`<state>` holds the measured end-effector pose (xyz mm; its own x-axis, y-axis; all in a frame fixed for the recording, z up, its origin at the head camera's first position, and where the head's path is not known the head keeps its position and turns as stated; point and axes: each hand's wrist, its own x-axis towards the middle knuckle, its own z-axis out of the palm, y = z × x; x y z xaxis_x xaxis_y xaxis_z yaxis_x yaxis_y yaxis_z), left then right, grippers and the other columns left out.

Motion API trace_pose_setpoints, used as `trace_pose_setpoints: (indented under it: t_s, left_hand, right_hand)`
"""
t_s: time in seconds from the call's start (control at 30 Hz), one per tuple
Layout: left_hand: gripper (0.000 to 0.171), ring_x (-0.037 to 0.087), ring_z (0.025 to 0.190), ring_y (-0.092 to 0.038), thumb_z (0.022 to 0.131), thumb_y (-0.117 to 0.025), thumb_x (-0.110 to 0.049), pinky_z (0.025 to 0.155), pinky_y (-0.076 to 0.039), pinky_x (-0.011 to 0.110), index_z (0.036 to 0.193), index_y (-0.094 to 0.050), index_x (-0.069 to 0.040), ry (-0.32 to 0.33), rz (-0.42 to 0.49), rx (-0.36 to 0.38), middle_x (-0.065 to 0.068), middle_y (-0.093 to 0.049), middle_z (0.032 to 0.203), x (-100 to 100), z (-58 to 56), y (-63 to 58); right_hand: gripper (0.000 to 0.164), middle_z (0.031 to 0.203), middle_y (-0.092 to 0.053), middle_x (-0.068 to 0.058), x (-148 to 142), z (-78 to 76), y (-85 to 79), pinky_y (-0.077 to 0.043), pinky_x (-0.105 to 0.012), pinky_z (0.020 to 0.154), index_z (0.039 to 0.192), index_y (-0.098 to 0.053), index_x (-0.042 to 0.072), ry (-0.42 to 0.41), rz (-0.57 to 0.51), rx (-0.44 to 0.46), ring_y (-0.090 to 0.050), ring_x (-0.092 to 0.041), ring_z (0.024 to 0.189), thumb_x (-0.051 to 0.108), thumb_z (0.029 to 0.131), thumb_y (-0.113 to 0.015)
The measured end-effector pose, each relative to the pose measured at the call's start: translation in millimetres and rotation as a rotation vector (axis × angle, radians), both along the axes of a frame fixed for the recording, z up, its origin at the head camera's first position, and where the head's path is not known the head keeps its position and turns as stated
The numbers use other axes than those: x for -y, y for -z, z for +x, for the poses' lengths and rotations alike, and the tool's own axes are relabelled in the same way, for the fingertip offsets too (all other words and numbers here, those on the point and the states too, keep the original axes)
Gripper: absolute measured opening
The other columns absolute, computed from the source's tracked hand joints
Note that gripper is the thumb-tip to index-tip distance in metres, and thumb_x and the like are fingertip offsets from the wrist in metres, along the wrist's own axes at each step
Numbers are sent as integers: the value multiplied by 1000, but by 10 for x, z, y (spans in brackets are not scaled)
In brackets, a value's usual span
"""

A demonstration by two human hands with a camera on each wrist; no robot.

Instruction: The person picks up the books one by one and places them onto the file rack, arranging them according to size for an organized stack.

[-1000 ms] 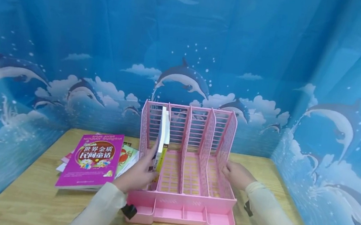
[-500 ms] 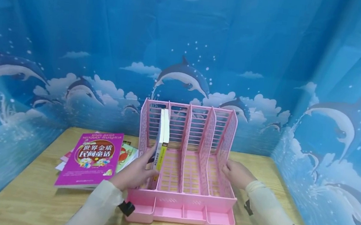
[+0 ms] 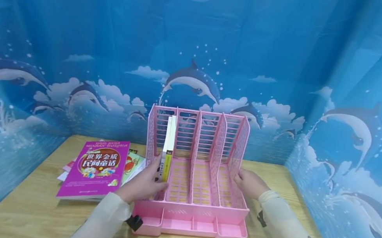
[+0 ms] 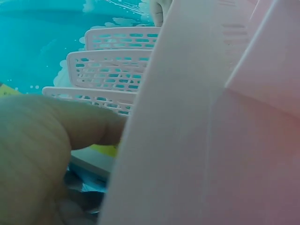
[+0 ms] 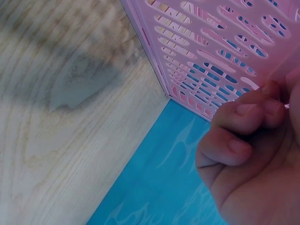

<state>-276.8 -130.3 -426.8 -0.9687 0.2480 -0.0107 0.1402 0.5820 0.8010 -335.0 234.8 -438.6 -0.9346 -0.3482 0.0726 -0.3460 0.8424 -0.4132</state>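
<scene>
Head view shows books (image 3: pixel 172 136) lengthwise upright, spines (image 3: pixel 166 168) facing the camera.

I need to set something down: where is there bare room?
The table has bare room left of the purple book and right of the pink rack, beyond the right hand. The rack's three right slots and front trays look free too. Crowded: the leftmost slot, with the two upright books and left hand.

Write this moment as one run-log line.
Left hand: holds two upright books in leftmost slot of pink organizer; Right hand: touches organizer's right side; Purple folktale book: left of organizer
</scene>
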Motion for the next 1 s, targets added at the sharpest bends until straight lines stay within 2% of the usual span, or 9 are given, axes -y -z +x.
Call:
trace_pose_setpoints:
  t_s: [0.13, 0.3, 0.37, 0.53, 0.67, 0.73, 0.83, 0.9, 1.0]
  left_hand:
    - [101, 26, 120, -51, 82, -74, -27, 87, -50, 43, 153, -4, -42, -54, 10, -30, 1, -42, 144, -5, 22, -69]
    - [103, 27, 123, -49, 76, -80, -29, 88, -50, 45, 149, -10, -50, -104, 45, -68, -6, -37, 146, 6, 56, -194]
    - [103, 27, 121, -50, 74, -81, -33, 86, -51, 45, 149, -12, -50, -109, 51, -77, -6, -37, 145, 30, 80, -238]
    - [93, 25, 121, -49, 75, -78, -44, 91, -48, 46, 151, -26, -33, -85, 9, -182, -3, -43, 139, 153, 149, -322]
    - [65, 19, 115, -52, 85, -70, -44, 92, -48, 41, 141, -44, -22, -111, 39, -321, -3, -53, 127, 306, 187, -362]
    - [48, 16, 107, -54, 90, -64, -40, 88, -50, 35, 131, -52, -16, -155, 74, -419, -2, -58, 116, 408, 183, -373]
    - [36, 15, 93, -55, 96, -58, -38, 78, -50, 30, 120, -56, -11, -266, 110, -495, 1, -59, 103, 580, 165, -399]
    - [40, 16, 91, -54, 97, -54, -43, 75, -49, 30, 120, -54, -10, -357, 83, -469, 2, -57, 101, 714, 155, -411]
    - [58, 23, 95, -53, 94, -49, -55, 75, -49, 36, 127, -49, -7, -469, -29, -348, 7, -55, 106, 946, 148, -415]
  right_hand:
    - [41, 108, -66, -13, 1, -9, 11, -48, -47, 87, 137, -50, -1, 5, -5, 3, -62, -21, 83, 18, 101, -42]
    - [41, 111, -66, -14, 3, -14, 21, -47, -48, 89, 137, -49, -1, 0, -10, -7, -63, -23, 87, 17, 101, -42]
    - [41, 111, -66, -14, 5, -11, 21, -47, -48, 89, 137, -49, -1, -2, -11, -8, -63, -24, 88, 17, 101, -42]
    - [41, 103, -67, -10, 9, -13, 16, -49, -44, 83, 137, -50, -1, 5, -9, -3, -59, -19, 76, 17, 101, -42]
    - [40, 103, -67, -10, 12, -8, 7, -49, -43, 82, 136, -50, -1, 3, -7, -3, -58, -17, 75, 17, 101, -42]
    - [40, 98, -67, -8, 15, -4, 0, -49, -43, 82, 136, -51, -2, 2, -6, -4, -57, -16, 74, 17, 101, -43]
    - [41, 95, -67, -6, 15, 1, -11, -49, -42, 80, 136, -50, -2, 1, -8, -1, -56, -16, 72, 16, 101, -42]
    - [40, 89, -65, -4, 14, 1, -13, -49, -40, 77, 136, -50, -2, 3, -7, -1, -53, -15, 68, 16, 101, -42]
    - [40, 93, -66, -6, 11, 7, -10, -49, -41, 80, 136, -50, -2, 3, -8, -3, -55, -14, 70, 17, 101, -43]
